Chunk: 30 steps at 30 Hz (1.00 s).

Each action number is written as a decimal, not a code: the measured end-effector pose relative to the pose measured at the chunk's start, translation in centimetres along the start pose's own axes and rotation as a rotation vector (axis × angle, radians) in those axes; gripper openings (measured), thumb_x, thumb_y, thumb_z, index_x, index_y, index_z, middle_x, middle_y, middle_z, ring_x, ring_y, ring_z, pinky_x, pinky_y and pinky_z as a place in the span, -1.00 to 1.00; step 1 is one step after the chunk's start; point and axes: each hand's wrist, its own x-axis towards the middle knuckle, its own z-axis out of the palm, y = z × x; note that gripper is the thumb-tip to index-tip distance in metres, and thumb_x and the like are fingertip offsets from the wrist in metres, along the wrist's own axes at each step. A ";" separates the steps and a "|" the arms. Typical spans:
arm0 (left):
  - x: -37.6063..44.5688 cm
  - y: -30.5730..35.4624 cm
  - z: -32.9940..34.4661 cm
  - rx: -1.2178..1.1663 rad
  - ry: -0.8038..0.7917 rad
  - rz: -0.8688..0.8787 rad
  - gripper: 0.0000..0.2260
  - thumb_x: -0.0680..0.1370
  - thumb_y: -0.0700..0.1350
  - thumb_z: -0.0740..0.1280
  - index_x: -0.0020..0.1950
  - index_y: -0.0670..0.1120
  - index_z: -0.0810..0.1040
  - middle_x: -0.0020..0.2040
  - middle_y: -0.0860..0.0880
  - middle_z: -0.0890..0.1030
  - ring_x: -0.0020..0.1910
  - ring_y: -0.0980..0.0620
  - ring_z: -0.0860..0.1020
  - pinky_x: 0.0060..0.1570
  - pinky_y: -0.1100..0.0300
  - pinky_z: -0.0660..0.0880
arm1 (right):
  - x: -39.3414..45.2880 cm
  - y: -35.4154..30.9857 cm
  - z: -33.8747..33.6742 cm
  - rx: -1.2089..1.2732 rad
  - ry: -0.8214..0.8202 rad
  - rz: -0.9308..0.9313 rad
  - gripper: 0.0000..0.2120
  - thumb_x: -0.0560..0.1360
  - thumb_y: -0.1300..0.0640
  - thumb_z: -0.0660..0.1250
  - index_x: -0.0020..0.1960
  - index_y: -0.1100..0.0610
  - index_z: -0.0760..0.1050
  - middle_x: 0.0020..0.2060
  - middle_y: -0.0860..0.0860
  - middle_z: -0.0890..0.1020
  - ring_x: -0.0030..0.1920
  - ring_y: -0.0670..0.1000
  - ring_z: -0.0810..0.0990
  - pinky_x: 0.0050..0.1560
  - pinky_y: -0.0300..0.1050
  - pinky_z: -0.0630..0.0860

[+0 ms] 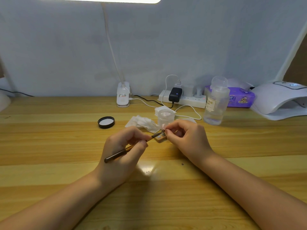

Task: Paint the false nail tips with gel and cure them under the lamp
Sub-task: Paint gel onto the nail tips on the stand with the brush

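Painting step: the left hand (123,146) grips the brush (131,147), the right hand (184,136) pinches a nail tip (163,130) — curing next, at the lamp (280,100) far right of the hands.

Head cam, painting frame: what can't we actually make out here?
- Nail tip, head view: too small, and the right hand pinches it; gel coverage unreadable.
- Brush bristles: too small, merging with the tip; the left hand covers mid-handle.
- Small wooden stand: partly behind both hands.
- Curing lamp: cut off by the right edge; display unreadable.
- Pump bottle label: mostly blurred.
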 end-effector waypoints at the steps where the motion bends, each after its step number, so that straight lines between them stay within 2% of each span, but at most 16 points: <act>1: 0.0 0.1 0.0 0.002 0.009 0.004 -0.82 0.41 -0.01 0.32 -0.13 -0.06 0.64 -0.22 -0.08 0.65 -0.19 -0.10 0.61 -0.13 -0.07 0.54 | 0.0 0.0 0.0 -0.002 0.004 0.000 -0.92 0.43 0.24 0.44 -0.10 0.11 0.67 -0.34 -0.18 0.57 -0.34 -0.21 0.50 -0.32 -0.41 0.40; 6: 0.2 0.2 0.4 0.022 0.024 0.016 -0.88 0.49 -0.17 0.36 0.00 -0.08 0.65 -0.15 -0.02 0.68 -0.16 0.05 0.64 -0.14 0.20 0.56 | 0.0 0.0 -0.1 -0.001 -0.018 -0.004 -0.91 0.44 0.23 0.43 -0.07 0.13 0.67 -0.30 -0.12 0.61 -0.34 -0.20 0.50 -0.31 -0.39 0.41; 9: 0.2 0.2 0.3 0.035 -0.007 0.007 -0.87 0.47 -0.12 0.40 -0.01 -0.06 0.68 -0.14 0.01 0.69 -0.10 0.01 0.65 -0.10 0.16 0.55 | 0.0 0.0 -0.1 -0.011 -0.019 -0.004 -0.91 0.44 0.24 0.43 -0.07 0.11 0.67 -0.30 -0.14 0.60 -0.32 -0.21 0.51 -0.30 -0.40 0.42; 11: 0.1 0.2 0.2 0.032 -0.012 -0.003 -0.85 0.43 -0.03 0.36 -0.08 -0.01 0.69 -0.18 -0.01 0.68 -0.13 -0.03 0.64 -0.10 0.07 0.56 | 0.0 0.0 -0.1 -0.010 -0.010 0.002 -0.90 0.43 0.24 0.44 -0.08 0.11 0.67 -0.32 -0.17 0.59 -0.32 -0.22 0.52 -0.30 -0.41 0.42; 13: 0.0 0.2 0.1 0.009 0.005 -0.029 -0.83 0.40 0.01 0.31 -0.14 0.01 0.67 -0.21 -0.02 0.67 -0.17 -0.03 0.63 -0.12 0.06 0.55 | 0.0 0.0 -0.1 0.000 0.007 0.009 -0.91 0.43 0.25 0.44 -0.10 0.11 0.67 -0.34 -0.18 0.58 -0.33 -0.23 0.52 -0.30 -0.42 0.42; 16: 0.0 0.1 0.2 -0.038 0.028 -0.024 -0.82 0.44 -0.01 0.30 -0.08 -0.04 0.64 -0.20 -0.05 0.66 -0.18 0.05 0.63 -0.14 0.18 0.54 | 0.1 0.0 -0.1 0.020 0.011 0.021 -0.92 0.43 0.24 0.45 -0.10 0.12 0.68 -0.34 -0.17 0.59 -0.36 -0.23 0.51 -0.31 -0.42 0.40; 19: 0.2 0.0 0.5 -0.059 0.038 -0.057 -0.81 0.49 -0.05 0.35 0.01 -0.12 0.63 -0.15 -0.06 0.68 -0.13 0.05 0.65 -0.10 0.21 0.55 | 0.0 0.0 0.0 0.046 0.003 0.030 -0.92 0.43 0.24 0.44 -0.10 0.12 0.67 -0.33 -0.13 0.62 -0.38 -0.21 0.49 -0.32 -0.40 0.39; 22: 0.2 0.1 0.5 -0.093 0.017 -0.087 -0.83 0.49 -0.15 0.32 0.02 -0.15 0.64 -0.14 -0.08 0.69 -0.13 0.04 0.65 -0.11 0.22 0.55 | -0.1 -0.1 -0.1 0.058 -0.012 0.033 -0.92 0.44 0.23 0.44 -0.09 0.11 0.67 -0.33 -0.11 0.62 -0.38 -0.18 0.48 -0.32 -0.38 0.40; 24: 0.1 0.2 0.3 -0.134 0.007 -0.082 -0.85 0.47 -0.13 0.36 -0.03 -0.14 0.65 -0.17 -0.10 0.69 -0.15 0.02 0.65 -0.13 0.22 0.55 | 0.0 -0.1 -0.2 0.060 -0.015 0.035 -0.93 0.45 0.22 0.44 -0.08 0.10 0.67 -0.35 -0.12 0.60 -0.39 -0.15 0.49 -0.32 -0.31 0.44; 27: 0.0 0.5 0.3 -0.183 0.000 -0.068 -0.77 0.42 -0.02 0.33 -0.08 -0.15 0.65 -0.22 -0.12 0.67 -0.21 0.03 0.63 -0.17 0.25 0.54 | 0.0 0.0 -0.3 0.062 -0.020 0.041 -0.92 0.46 0.22 0.43 -0.06 0.12 0.66 -0.39 -0.11 0.58 -0.38 -0.08 0.51 -0.28 -0.19 0.51; 30: 0.1 0.5 0.5 -0.207 0.024 -0.070 -0.83 0.45 -0.11 0.35 -0.08 -0.19 0.63 -0.24 -0.14 0.66 -0.24 0.04 0.61 -0.17 0.24 0.54 | 0.0 0.0 -0.3 0.078 -0.036 0.047 -0.93 0.47 0.21 0.42 -0.05 0.13 0.65 -0.35 0.04 0.63 -0.33 0.07 0.57 -0.24 -0.02 0.57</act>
